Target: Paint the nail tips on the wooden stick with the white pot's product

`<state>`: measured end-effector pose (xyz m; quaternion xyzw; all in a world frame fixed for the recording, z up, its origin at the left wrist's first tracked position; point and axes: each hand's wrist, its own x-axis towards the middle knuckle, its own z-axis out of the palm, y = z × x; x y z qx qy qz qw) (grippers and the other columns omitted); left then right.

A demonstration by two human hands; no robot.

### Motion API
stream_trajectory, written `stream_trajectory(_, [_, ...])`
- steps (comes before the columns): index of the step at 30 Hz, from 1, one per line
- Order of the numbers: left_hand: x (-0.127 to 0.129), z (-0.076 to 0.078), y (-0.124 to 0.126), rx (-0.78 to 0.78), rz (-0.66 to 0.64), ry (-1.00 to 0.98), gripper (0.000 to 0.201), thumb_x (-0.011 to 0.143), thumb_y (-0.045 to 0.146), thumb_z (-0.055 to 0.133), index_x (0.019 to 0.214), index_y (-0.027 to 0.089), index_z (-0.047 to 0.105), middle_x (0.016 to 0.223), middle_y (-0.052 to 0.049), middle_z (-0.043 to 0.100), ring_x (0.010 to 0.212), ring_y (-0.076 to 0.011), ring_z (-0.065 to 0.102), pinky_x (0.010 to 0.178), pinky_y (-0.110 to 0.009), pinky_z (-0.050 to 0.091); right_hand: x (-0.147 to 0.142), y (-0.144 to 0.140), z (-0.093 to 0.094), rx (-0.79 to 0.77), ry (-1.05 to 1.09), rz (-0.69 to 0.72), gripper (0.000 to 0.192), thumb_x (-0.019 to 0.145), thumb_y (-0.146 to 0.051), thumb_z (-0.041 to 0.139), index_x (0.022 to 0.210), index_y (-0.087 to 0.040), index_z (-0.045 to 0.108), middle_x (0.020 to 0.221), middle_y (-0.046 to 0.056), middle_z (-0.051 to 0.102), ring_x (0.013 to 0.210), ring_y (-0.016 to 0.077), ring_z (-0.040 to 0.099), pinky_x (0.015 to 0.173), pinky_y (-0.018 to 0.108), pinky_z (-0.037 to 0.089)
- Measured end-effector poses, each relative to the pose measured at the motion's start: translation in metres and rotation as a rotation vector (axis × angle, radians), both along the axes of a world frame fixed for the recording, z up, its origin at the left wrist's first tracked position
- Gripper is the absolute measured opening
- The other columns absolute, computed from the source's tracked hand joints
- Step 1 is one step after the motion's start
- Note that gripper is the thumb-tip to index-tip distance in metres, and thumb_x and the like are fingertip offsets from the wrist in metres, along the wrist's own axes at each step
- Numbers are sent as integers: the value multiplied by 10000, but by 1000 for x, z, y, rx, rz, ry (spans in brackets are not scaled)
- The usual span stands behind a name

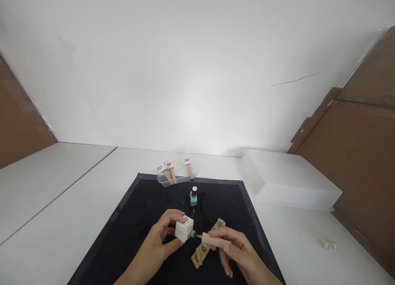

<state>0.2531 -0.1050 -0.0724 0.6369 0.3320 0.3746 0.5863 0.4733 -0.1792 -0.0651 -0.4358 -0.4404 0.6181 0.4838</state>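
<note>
My left hand (159,240) grips a white cube-shaped nail polish bottle (181,231), tipped so its neck points right. Between the fingers of my right hand (243,252) is a long pink brush cap (212,239). Its thin brush stem reaches to the bottle's mouth; whether the tip is inside, I cannot tell. Under my right hand lies a yellowish strip (195,258) bearing clear pieces on small round mounts, partly hidden by the hand and cap. A teal nail polish bottle (193,200) with a dark neck and pale top stands beyond both hands.
A black mat (129,231) lies under the work on a white table. At its far edge a clear tray (182,180) holds three white bottles with pink caps. A white box (290,180) sits right, and small beige pieces (328,244) lie near it. Brown cardboard (364,153) borders the right.
</note>
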Motion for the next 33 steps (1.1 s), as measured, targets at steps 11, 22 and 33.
stream_trajectory(11, [2,2,-5,113,28,61,227,758,122,605,930,264,643,1079,-38,555,968,-214,576,767,-282,439,-2,-1,2,7,-135,122,507,791,-573,620,1125,-198,692,561,-35,486,427,66,457,424,189,363])
stream_trajectory(22, [2,1,-4,229,98,111,231,781,126,569,927,289,644,1065,-37,554,952,-216,584,770,-304,450,-4,-1,4,-15,-229,110,513,808,-586,589,1153,-217,681,598,-19,519,430,61,464,422,186,364])
stream_trajectory(33, [1,14,-3,185,237,166,169,753,184,588,904,238,645,1030,-53,584,942,-239,604,759,-338,496,-6,-2,18,-58,-173,34,495,772,-567,644,1060,-172,726,479,-47,467,393,69,445,407,192,357])
